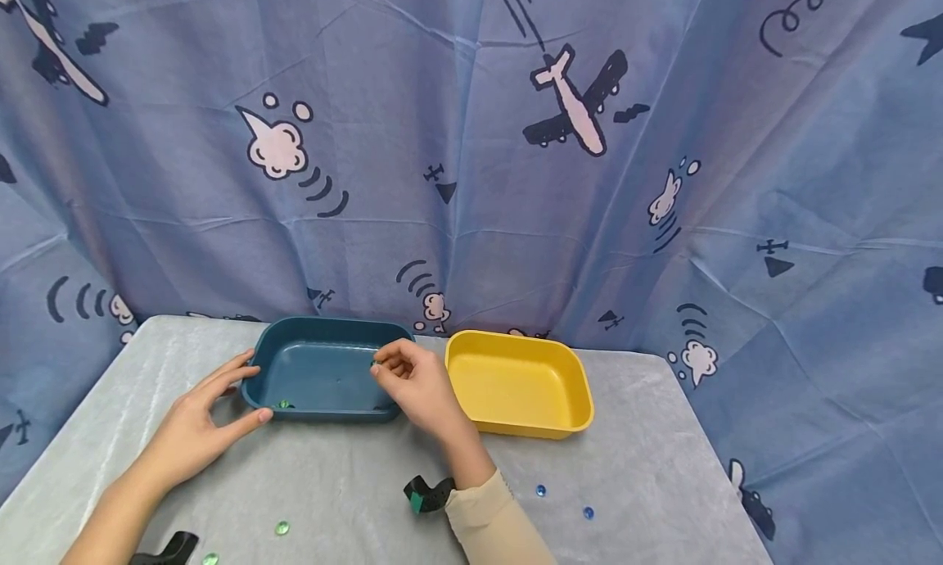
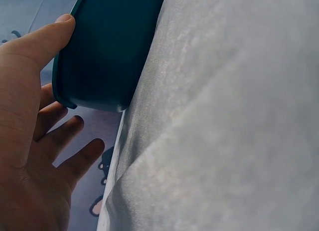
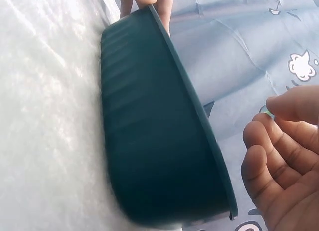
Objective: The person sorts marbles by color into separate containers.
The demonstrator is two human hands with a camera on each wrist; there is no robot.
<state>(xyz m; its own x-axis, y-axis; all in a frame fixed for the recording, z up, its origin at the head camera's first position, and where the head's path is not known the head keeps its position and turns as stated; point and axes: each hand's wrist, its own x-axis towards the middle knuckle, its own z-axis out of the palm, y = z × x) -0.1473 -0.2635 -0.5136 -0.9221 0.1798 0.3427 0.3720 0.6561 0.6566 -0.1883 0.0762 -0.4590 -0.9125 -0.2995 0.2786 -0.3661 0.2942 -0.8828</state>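
My right hand (image 1: 416, 385) is over the right end of the teal tray (image 1: 324, 415). Between thumb and index finger it pinches a small clear-green glass bead (image 3: 266, 111), mostly covered by the fingertips. At the tray's left front corner is my left hand (image 1: 193, 434), its fingers spread and fairly straight. The left thumb (image 2: 64, 29) touches the rim, and the other fingers lie along the left side. Inside the tray, a green bead (image 1: 284, 404) lies near the front left, and something small and dark sits at the front right, too shaded to make out.
A yellow tray (image 1: 516, 426) stands right of the teal one. Two blue beads (image 1: 541, 490) lie on the grey cloth in front of it. Green beads (image 1: 282, 528) lie near the front. A patterned blue curtain (image 1: 457, 180) hangs behind the table. Each wrist wears a black device (image 1: 430, 495).
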